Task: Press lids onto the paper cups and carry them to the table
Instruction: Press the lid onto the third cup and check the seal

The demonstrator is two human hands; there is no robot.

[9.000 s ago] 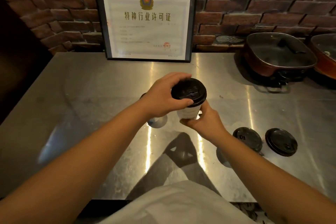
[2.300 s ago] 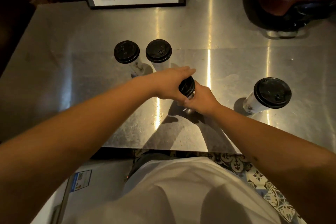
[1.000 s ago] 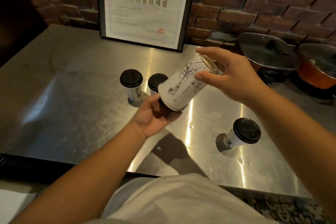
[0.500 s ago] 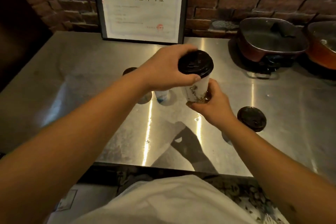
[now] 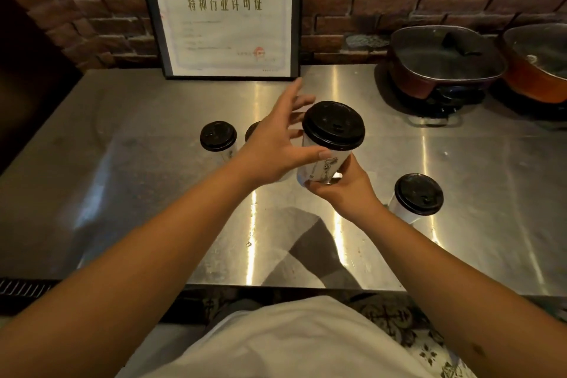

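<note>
A white printed paper cup [image 5: 322, 167] with a black lid [image 5: 333, 129] on it is held upright above the steel counter [image 5: 147, 193]. My right hand [image 5: 343, 193] grips its base from below. My left hand [image 5: 276, 147] is beside the cup on the left, fingers spread apart and off the lid, thumb resting against the cup's side. Three more lidded cups stand on the counter: one at the left [image 5: 218, 137], one mostly hidden behind my left hand [image 5: 252, 129], one at the right [image 5: 418, 199].
A framed certificate [image 5: 224, 15] leans on the brick wall at the back. Two lidded pots [image 5: 445, 61] [image 5: 540, 61] sit at the back right. The counter's front edge [image 5: 276, 287] runs just ahead of my body.
My left hand, which was pressing down on the lid half a second ago, has come off the lid and spread its fingers. The cup stays in my right hand.
</note>
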